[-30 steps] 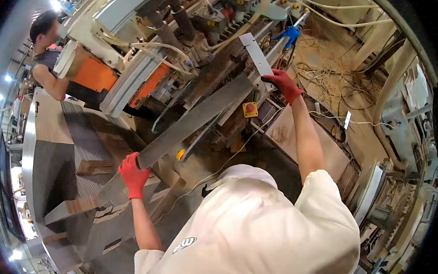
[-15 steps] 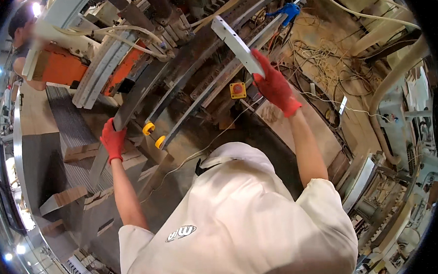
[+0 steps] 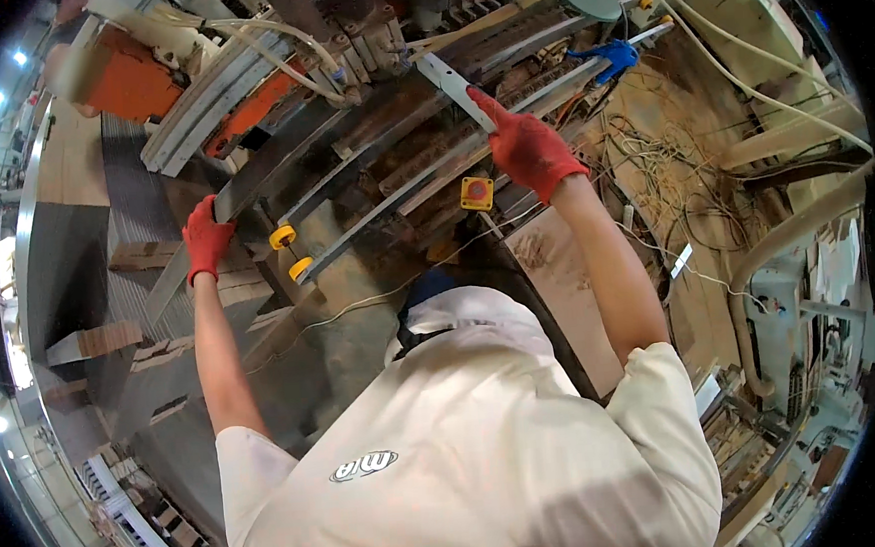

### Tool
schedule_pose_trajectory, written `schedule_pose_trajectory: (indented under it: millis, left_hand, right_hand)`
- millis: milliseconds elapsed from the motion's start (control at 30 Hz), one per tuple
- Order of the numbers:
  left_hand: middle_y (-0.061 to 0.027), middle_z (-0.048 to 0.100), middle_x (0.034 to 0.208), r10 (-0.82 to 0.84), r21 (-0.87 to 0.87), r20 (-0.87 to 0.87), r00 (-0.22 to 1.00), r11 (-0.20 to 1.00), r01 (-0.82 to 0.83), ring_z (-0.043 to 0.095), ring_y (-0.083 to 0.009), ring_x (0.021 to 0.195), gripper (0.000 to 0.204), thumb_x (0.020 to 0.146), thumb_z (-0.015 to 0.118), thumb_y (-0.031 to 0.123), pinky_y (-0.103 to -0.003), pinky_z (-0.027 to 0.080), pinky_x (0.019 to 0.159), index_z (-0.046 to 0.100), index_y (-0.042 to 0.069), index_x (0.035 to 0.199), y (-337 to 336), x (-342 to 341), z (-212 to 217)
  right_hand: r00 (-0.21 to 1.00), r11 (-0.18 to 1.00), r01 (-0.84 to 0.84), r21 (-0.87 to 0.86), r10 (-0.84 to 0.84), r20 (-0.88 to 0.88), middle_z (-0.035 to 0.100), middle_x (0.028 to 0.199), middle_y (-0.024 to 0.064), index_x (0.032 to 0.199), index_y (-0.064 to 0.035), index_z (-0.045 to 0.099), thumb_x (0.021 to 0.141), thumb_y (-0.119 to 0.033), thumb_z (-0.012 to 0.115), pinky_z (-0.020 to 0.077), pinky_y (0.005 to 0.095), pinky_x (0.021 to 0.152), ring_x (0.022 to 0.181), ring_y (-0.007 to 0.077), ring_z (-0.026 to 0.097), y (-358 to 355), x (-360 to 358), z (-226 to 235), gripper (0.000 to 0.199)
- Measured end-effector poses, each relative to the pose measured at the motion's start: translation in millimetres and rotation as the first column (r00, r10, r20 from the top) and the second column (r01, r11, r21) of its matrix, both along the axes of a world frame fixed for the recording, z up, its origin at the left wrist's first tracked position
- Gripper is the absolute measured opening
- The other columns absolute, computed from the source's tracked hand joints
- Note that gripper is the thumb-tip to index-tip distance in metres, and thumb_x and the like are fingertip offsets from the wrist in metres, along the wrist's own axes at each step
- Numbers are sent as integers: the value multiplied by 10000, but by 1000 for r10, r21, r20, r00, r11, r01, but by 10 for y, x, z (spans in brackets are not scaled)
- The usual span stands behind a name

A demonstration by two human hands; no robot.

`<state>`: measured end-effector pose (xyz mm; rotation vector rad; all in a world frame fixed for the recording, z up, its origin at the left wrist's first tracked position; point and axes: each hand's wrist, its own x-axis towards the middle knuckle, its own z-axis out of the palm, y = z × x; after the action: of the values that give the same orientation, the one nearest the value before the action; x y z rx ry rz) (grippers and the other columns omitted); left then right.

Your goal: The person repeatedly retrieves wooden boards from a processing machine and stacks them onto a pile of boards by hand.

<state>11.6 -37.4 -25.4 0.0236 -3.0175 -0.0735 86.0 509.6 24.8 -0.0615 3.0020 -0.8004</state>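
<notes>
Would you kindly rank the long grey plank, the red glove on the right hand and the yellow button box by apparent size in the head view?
1. Plank
2. Glove on right hand
3. Button box

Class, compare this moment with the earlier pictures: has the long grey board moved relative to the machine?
Yes. The board has gone further in toward the machine: the left hand now grips it by the yellow rollers, the right hand beside the yellow button box.

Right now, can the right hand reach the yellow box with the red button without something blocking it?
Probably yes. The right hand grips a grey strip just above the yellow box, and nothing lies between them, though it must release the strip first.
</notes>
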Motion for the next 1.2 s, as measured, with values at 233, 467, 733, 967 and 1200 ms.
schedule_pose_trajectory:
  millis: [233,467,733,967,1200]
  left_hand:
    - [-57,632,1191,-7,44,36,999,999,6,570,-299,1148,581,695,772,286,-539,391,972,576,173,1230,-70,-19,-54]
    - [-36,628,1191,-13,-73,-66,998,997,8,579,-304,1130,571,690,777,276,-549,404,948,579,187,1218,62,16,-39]
    - [-40,649,1137,-19,-83,-65,998,996,14,596,-295,1105,569,687,778,253,-540,416,917,578,181,1215,114,39,-32]
    - [-46,636,1164,-35,-94,-30,999,995,32,590,-304,1105,598,688,781,249,-514,433,886,556,182,1238,-17,-22,-83]
    - [-62,620,1187,-25,-166,-32,999,986,19,576,-316,1113,615,700,772,238,-518,427,886,530,167,1261,-75,-51,-135]
  right_hand:
    - [998,997,0,78,-5,64,659,873,243,1512,-342,236,885,-138,501,499,536,711,795,429,645,-24,-27,53,710]
    - [988,986,38,160,-61,140,680,946,238,1525,-243,256,881,-126,479,531,493,746,860,397,675,-152,16,129,692]
    - [983,991,116,69,-124,136,681,982,221,1401,-50,376,972,-162,420,523,515,744,892,413,665,-155,-24,14,446]
    - [984,989,144,40,-147,105,678,991,227,1292,-19,476,1030,-271,325,529,512,766,902,413,661,-205,-64,26,394]
    - [979,987,162,-8,-159,131,687,996,206,1324,-32,467,1017,-232,351,540,487,762,887,382,679,-198,-54,64,385]
